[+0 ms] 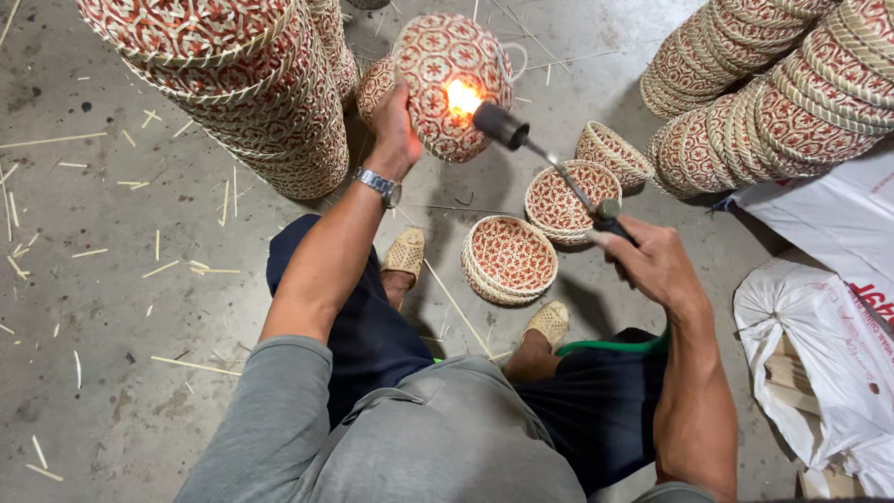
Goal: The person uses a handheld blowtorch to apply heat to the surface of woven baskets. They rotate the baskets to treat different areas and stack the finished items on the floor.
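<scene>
My left hand [395, 126] holds up a round woven basket [438, 70] with a red-and-cream pattern, its underside turned toward me. My right hand [652, 261] grips the handle of a gas torch [549, 163]. The torch's dark nozzle points at the basket, and a bright flame [463, 96] licks its surface. A green hose [615, 346] runs from the torch past my right knee. A metal watch sits on my left wrist.
Three small woven baskets [509, 259] lie on the concrete floor by my feet. Tall basket stacks stand at upper left [242, 84] and upper right [782, 93]. White sacks [819, 326] lie at the right. Thin cane splinters litter the floor.
</scene>
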